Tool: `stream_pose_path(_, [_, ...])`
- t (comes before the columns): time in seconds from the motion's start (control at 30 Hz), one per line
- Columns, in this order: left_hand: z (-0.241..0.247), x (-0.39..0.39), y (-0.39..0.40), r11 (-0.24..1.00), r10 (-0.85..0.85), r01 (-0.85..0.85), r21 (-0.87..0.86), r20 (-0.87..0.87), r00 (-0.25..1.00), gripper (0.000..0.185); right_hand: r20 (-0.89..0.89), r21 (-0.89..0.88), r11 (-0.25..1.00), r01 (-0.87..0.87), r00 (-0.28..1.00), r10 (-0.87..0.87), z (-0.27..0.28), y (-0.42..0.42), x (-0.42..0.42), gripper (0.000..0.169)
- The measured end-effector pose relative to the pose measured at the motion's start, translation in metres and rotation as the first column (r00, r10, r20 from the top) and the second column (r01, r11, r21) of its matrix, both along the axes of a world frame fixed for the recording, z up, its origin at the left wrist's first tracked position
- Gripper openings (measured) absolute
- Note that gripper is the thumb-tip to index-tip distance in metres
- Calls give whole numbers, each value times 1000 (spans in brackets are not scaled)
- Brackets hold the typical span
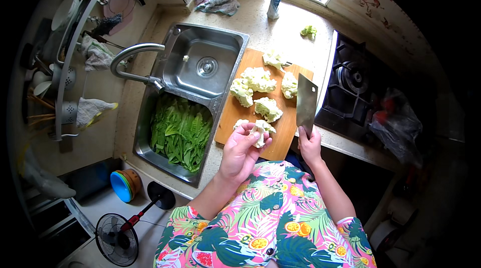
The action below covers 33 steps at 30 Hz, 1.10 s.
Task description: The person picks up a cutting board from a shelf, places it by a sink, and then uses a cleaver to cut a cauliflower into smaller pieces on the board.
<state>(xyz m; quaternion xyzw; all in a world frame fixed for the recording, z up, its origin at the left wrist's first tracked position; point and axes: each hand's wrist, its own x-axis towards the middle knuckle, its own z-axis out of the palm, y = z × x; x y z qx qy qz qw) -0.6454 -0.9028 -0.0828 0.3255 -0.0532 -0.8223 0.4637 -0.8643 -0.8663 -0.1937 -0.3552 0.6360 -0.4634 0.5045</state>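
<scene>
Between the fingers and thumb of my left hand [243, 147] is a small cauliflower floret [259, 132], held over the near end of a wooden cutting board [287, 132]. My right hand [310, 144] grips a cleaver [307, 102] by its handle, blade pointing away from me at the board's right edge. Several cauliflower pieces [258, 79] lie on the board, one of them [289, 85] close to the blade. Another piece [273, 58] rests at the far end. Part of the floret in my left hand is hidden by the fingers.
Left of the board is a double steel sink [245, 42]; leafy greens [182, 132] fill its near basin, and a curved faucet [137, 47] reaches over it. A gas stove [355, 80] stands right. Farther back are a crumpled cloth [216, 0], a blue-and-white packet [275, 1] and a green scrap [309, 32].
</scene>
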Motion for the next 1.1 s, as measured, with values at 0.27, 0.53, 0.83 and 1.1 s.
stream_pose_path(0.27, [3,-6,1,990,55,-34,-136,150,987,20,-199,-281,958,-50,980,-7,59,1,3,14])
stream_pose_path(0.53, [10,-10,6,903,130,0,-429,275,953,16,135,-235,970,68,990,-36,109,7,13,6])
stream_pose_path(0.83, [24,-10,8,816,188,49,-576,345,919,17,88,-302,953,38,996,-12,132,13,14,3])
stream_pose_path(1.1, [35,-16,7,911,221,-4,-412,481,849,27,-637,-460,794,-398,771,18,150,8,10,47])
